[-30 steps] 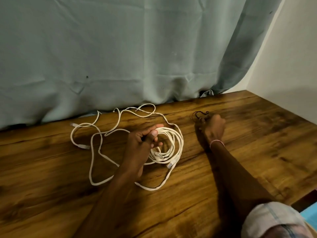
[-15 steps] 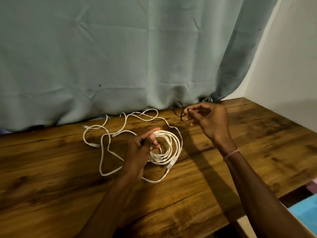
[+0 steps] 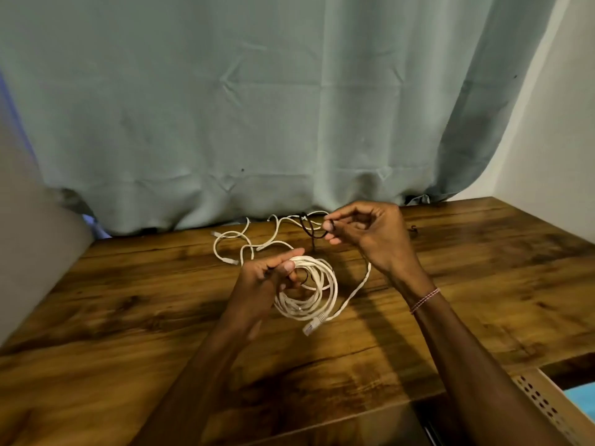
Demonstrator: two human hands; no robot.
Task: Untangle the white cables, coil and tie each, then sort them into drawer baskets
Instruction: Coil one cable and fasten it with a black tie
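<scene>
My left hand (image 3: 267, 278) grips a coiled white cable (image 3: 317, 291) just above the wooden table, thumb and fingers pinched over the top of the coil. A clear plug (image 3: 310, 328) dangles from the coil's lower edge. My right hand (image 3: 367, 231) is raised to the right and behind, pinching a thin dark tie (image 3: 310, 228) that hangs in a loop from its fingertips. A second white cable (image 3: 238, 244) lies loose and looped on the table behind the coil, near the curtain.
The wooden table (image 3: 161, 317) runs back to a grey-green curtain (image 3: 257, 107). A white wall (image 3: 553, 140) stands at right. A perforated beige basket (image 3: 541, 403) shows at the lower right beyond the table's front edge. Another small dark tie (image 3: 413, 229) lies at the back right.
My right hand picked the dark tie up off the table and carried it left towards the coil. My left hand kept hold of the coil and lifted it slightly.
</scene>
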